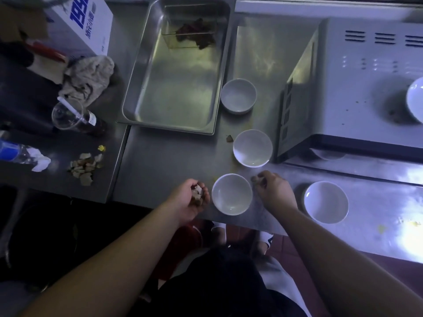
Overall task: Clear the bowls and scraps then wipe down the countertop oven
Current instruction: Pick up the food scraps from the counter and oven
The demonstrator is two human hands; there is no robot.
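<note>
A white bowl (231,194) stands at the near edge of the steel surface (164,161), between the two hands. The left hand (191,200) is just beside the bowl's left rim, palm turned up, its fingers (204,196) curled round a clump of brownish scraps (197,193). The right hand (273,189) is at the bowl's right rim, its fingers (259,179) pinched on a small dark scrap (254,178) close to the surface.

Three more white bowls stand on the same surface: one (252,148) beyond the first, close against the front corner of the countertop oven (348,88); one (238,96) farther back, between the oven and a steel tray (174,88); and one (326,202) to the right of the right hand, near the edge. A fifth bowl (415,99) sits on top of the oven at the picture's right edge, with dark specks scattered beside it. A small scrap (229,138) lies on the surface just left of the second bowl.

The tray holds dark red and brown leftovers (196,34) at its far end. To the left, on a lower surface, lie a pile of pale scraps (85,167), a yellow bit (101,148), a crumpled rag (88,78), a plastic cup with a straw (67,114), a water bottle (17,153) and a printed carton (87,24). Yellowish smears (409,224) mark the surface at the right.
</note>
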